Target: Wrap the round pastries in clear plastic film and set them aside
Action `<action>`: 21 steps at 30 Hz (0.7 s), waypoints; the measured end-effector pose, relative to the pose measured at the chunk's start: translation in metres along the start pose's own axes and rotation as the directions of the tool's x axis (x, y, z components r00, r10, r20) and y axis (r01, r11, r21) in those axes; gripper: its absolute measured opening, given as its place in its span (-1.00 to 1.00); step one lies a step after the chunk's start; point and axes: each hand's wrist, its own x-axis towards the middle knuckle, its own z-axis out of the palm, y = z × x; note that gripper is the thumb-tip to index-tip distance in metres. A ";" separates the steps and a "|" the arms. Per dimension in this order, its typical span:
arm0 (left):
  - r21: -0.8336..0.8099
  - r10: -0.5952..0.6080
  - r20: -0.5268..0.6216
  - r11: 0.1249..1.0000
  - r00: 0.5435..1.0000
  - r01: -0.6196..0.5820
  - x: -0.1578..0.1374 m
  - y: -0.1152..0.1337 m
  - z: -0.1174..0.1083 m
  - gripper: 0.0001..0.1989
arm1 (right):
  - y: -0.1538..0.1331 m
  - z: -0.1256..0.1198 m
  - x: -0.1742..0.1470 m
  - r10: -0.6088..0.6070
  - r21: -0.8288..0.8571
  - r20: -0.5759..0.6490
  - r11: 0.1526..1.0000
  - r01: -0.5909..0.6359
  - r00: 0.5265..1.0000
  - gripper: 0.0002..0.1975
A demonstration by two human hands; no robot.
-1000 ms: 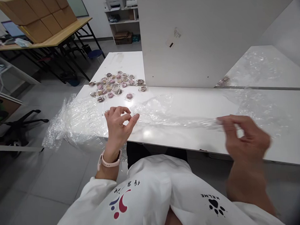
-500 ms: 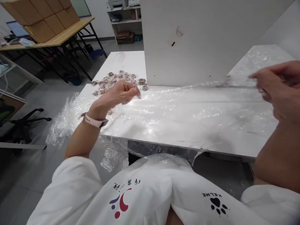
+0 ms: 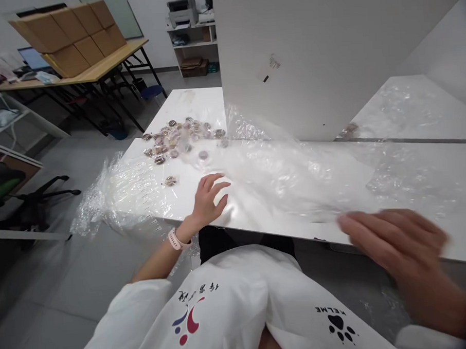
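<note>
A wide sheet of clear plastic film (image 3: 287,177) billows across the white table, blurred in places. My left hand (image 3: 208,198) is by the table's front edge with its fingers curved and spread, beside the film's left side; nothing shows in its grasp. Farther right, my right hand (image 3: 398,239) is smeared by motion at the front edge. Its fingertips point left, close to the film's near edge, and I cannot tell whether they grip it. Several small round wrapped pieces (image 3: 173,141) lie scattered on the table's left part, some seen through the film.
More crumpled clear plastic (image 3: 118,190) hangs over the left end of the white table (image 3: 465,195). An upright white panel (image 3: 289,48) stands behind. A small brown item (image 3: 349,131) rests at the panel's right foot. Cardboard boxes (image 3: 84,42) are stacked on a wooden table (image 3: 132,47).
Both hands have come down towards the table's front edge. My left hand has opened from its pinch on the film. The film, stretched taut between the hands before, now billows loosely over the table.
</note>
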 end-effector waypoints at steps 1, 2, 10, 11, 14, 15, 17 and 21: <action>-0.126 -0.200 0.018 0.971 0.980 0.201 -0.011 -0.009 0.012 -0.80 | -0.003 0.013 -0.008 -0.119 -0.004 0.009 0.993 0.119 0.993 -0.84; -0.252 -0.399 0.026 0.884 0.916 0.393 -0.018 -0.017 0.021 -0.77 | -0.005 0.028 -0.015 -0.214 -0.009 0.023 0.977 0.214 0.977 -0.81; -0.575 -0.818 0.254 0.302 0.517 0.760 -0.005 -0.019 0.032 -0.23 | -0.017 0.084 -0.068 -0.088 0.170 0.442 0.985 0.014 0.893 -0.85; -0.505 -0.802 0.256 0.365 0.540 0.782 -0.004 -0.017 0.037 -0.15 | -0.017 0.083 -0.068 -0.007 0.196 0.468 0.976 -0.096 0.884 -0.85; -0.320 -0.720 0.232 0.578 0.654 0.750 -0.004 -0.014 0.056 -0.02 | -0.011 0.085 -0.056 0.442 0.120 0.470 0.825 -0.552 0.764 -0.67; -0.273 -0.691 0.227 0.631 0.686 0.726 -0.006 -0.015 0.060 -0.04 | -0.006 0.090 -0.049 0.583 0.078 0.458 0.726 -0.683 0.671 -0.61; -0.182 -0.647 0.222 0.708 0.730 0.683 -0.011 -0.016 0.062 -0.10 | 0.004 0.109 -0.034 0.752 0.044 0.437 0.530 -0.847 0.493 -0.49; 0.053 -0.607 0.191 0.791 0.771 0.610 -0.029 -0.025 0.040 -0.23 | 0.016 0.165 -0.015 0.763 0.179 0.518 0.345 -0.921 0.386 -0.52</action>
